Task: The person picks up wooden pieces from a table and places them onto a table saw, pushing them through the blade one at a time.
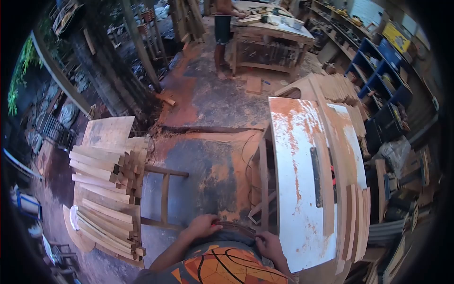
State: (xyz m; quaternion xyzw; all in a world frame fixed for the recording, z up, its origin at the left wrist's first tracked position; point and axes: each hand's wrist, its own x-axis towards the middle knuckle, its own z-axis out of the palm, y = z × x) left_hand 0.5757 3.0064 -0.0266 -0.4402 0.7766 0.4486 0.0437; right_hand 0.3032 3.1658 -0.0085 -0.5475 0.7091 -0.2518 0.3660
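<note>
My left hand (203, 226) and my right hand (268, 245) are close to my body at the bottom of the view, above my orange patterned shirt (227, 265). Each hand grips one end of a thin dark curved strip (238, 229) that arcs between them. Whether it is a band or a bent piece of wood is unclear. The strip's right end sits just beside the near corner of the white saw table (295, 156).
The saw table is dusted orange and has a dark blade slot (316, 177). Long boards (353, 220) lie along its right edge. A stack of wood slats (106, 189) and a wooden frame (164, 194) stand on the left. Another person (222, 28) works at a far workbench (274, 28). Blue shelves (378, 80) line the right.
</note>
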